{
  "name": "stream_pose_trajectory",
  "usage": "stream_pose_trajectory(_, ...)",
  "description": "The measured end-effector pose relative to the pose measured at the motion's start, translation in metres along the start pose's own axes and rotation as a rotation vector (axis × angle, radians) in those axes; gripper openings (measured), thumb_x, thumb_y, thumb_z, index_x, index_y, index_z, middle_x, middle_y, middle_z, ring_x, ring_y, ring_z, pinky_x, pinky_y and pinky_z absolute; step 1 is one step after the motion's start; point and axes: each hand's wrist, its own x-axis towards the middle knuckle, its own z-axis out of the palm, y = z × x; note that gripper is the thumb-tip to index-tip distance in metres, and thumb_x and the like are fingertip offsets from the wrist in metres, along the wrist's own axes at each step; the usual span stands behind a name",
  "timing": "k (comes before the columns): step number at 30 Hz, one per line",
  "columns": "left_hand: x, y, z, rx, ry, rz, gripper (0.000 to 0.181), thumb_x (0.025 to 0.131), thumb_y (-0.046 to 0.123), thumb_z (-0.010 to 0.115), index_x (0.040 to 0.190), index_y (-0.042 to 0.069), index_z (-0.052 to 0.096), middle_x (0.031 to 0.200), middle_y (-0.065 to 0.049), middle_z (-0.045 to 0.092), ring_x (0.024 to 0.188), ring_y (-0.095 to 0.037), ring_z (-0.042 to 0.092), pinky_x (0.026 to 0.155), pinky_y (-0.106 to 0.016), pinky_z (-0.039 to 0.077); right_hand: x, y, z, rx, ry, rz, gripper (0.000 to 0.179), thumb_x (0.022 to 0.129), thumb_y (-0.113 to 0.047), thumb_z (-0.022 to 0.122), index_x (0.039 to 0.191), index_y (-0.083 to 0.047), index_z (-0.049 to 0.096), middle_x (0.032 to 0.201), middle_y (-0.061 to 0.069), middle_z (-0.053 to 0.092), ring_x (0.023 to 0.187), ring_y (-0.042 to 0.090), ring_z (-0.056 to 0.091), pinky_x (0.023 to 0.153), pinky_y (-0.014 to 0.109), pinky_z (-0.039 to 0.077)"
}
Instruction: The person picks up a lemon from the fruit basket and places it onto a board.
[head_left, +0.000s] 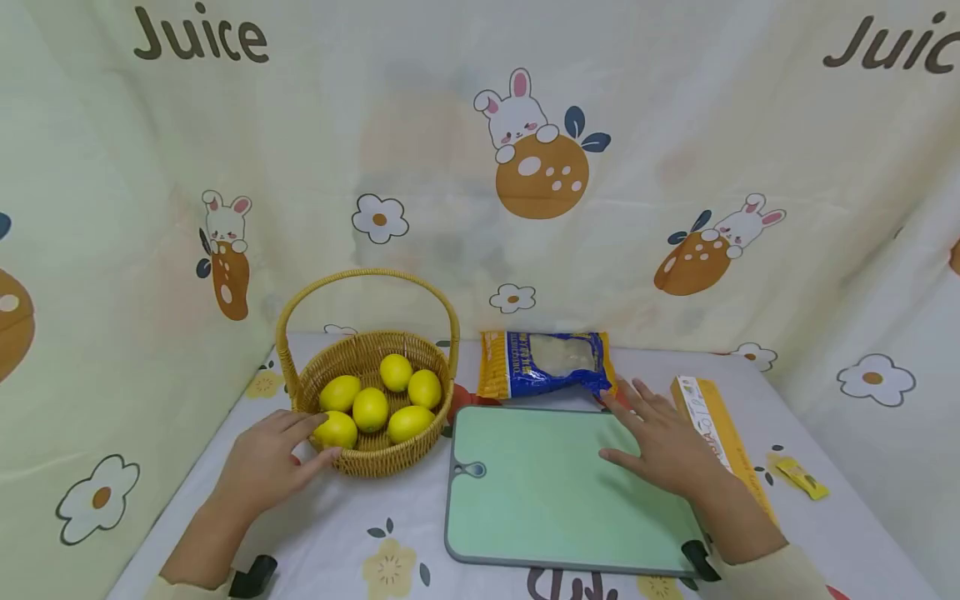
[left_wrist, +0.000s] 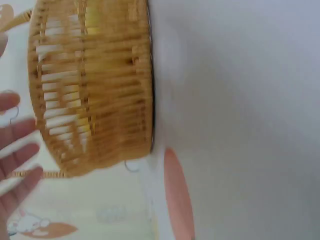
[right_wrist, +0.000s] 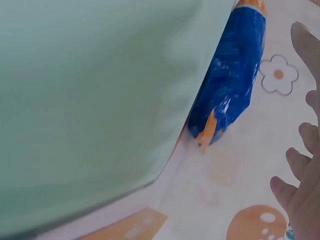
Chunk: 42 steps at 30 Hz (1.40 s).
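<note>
A wicker basket (head_left: 390, 462) with a tall handle holds several yellow lemons (head_left: 371, 409) at the left of the table. My left hand (head_left: 273, 458) is at the basket's near left rim, fingers extended and holding nothing; in the left wrist view its fingers (left_wrist: 22, 155) spread beside the woven wall. A pale green cutting board (head_left: 562, 483) with a grey edge lies flat at centre right. Over its upper right part hovers my right hand (head_left: 663, 437), fingers spread and nothing in them. Right behind the board is a blue and orange food bag (head_left: 551, 364) with a clear window.
To the right of the board lies a long orange and white box (head_left: 723, 433), partly behind my right hand. Farther right is a small yellow packet (head_left: 802, 477). A printed curtain (head_left: 435, 125) hangs along the table's back edge and sides.
</note>
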Motion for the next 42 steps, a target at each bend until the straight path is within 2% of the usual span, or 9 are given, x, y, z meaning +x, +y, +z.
stream_pose_trajectory(3,0.000,-0.011,-0.002,-0.006,-0.107,-0.163,0.072,0.080,0.065,0.066,0.126,0.009,0.064,0.101,-0.014,0.065,0.080,-0.028,0.061,0.059,-0.046,0.053,0.008,-0.007,0.001,-0.013,-0.011,-0.009,0.087,0.087,-0.069,0.054,0.153,-0.017,0.032,0.161,0.013,0.015,0.146,0.035,0.010,0.112,0.056,0.019)
stream_pose_trajectory(5,0.001,-0.019,0.001,-0.075,-0.238,-0.257,0.084,0.081,0.070,0.060,0.141,0.012,0.050,0.116,-0.022,0.058,0.090,-0.036,0.061,0.065,-0.053,0.053,0.013,-0.011,0.002,-0.011,-0.018,-0.017,0.087,0.086,-0.068,0.055,0.153,-0.018,0.031,0.161,0.012,0.015,0.146,0.035,0.011,0.111,0.056,0.022)
stream_pose_trajectory(9,0.008,-0.041,0.019,-0.440,-0.369,-0.365,0.092,0.084,0.060,0.066,0.154,0.017,0.026,0.148,-0.028,0.033,0.124,-0.050,0.043,0.093,-0.066,0.041,0.023,-0.020,0.004,0.014,-0.022,-0.048,0.087,0.087,-0.066,0.056,0.154,-0.018,0.029,0.161,0.011,0.013,0.145,0.037,0.013,0.112,0.055,0.022)
stream_pose_trajectory(13,0.013,-0.059,0.038,-0.779,-0.310,-0.381,0.086,0.085,0.031,0.077,0.154,0.014,0.028,0.154,-0.025,0.025,0.131,-0.046,0.038,0.102,-0.057,0.037,0.036,-0.034,0.002,0.053,-0.028,-0.077,0.084,0.088,-0.064,0.056,0.154,-0.018,0.030,0.161,0.011,0.015,0.145,0.036,0.016,0.111,0.055,0.024)
stream_pose_trajectory(24,0.020,-0.056,0.070,-1.085,-0.074,-0.497,0.066,0.091,0.016,0.069,0.150,0.015,0.039,0.156,-0.012,0.028,0.135,-0.039,0.037,0.104,-0.034,0.038,0.090,-0.092,-0.002,0.211,-0.071,-0.135,0.078,0.090,-0.070,0.045,0.151,-0.022,0.038,0.155,0.007,0.032,0.143,0.030,0.024,0.109,0.053,0.030)
stream_pose_trajectory(30,0.015,-0.050,0.077,-1.130,-0.004,-0.570,0.066,0.091,0.013,0.069,0.149,0.012,0.037,0.153,-0.017,0.034,0.132,-0.040,0.041,0.091,-0.016,0.044,0.131,-0.133,-0.010,0.308,-0.072,-0.206,0.064,0.094,-0.060,0.051,0.147,-0.024,0.045,0.138,0.005,0.054,0.125,0.024,0.049,0.101,0.047,0.042)
stream_pose_trajectory(34,0.016,-0.050,0.079,-1.131,-0.013,-0.571,0.065,0.092,0.011,0.068,0.149,0.011,0.036,0.153,-0.017,0.033,0.133,-0.041,0.039,0.098,-0.028,0.043,0.157,-0.157,-0.010,0.297,-0.120,-0.286,0.059,0.097,-0.054,0.051,0.147,-0.022,0.045,0.129,0.006,0.059,0.108,0.020,0.057,0.092,0.041,0.048)
stream_pose_trajectory(39,0.015,-0.053,0.078,-1.116,-0.018,-0.560,0.065,0.092,0.012,0.068,0.149,0.012,0.036,0.155,-0.014,0.030,0.134,-0.041,0.037,0.104,-0.045,0.037,0.184,-0.178,-0.001,0.274,-0.218,-0.284,0.059,0.098,-0.053,0.048,0.149,-0.025,0.041,0.142,0.003,0.051,0.126,0.023,0.050,0.102,0.043,0.041)
stream_pose_trajectory(42,0.014,-0.054,0.079,-1.119,0.001,-0.565,0.064,0.092,0.014,0.069,0.148,0.013,0.038,0.154,-0.014,0.032,0.134,-0.040,0.038,0.101,-0.035,0.042,0.194,-0.186,0.005,0.328,-0.253,-0.271,0.058,0.097,-0.050,0.052,0.148,-0.024,0.042,0.145,0.000,0.048,0.132,0.022,0.045,0.107,0.042,0.037)
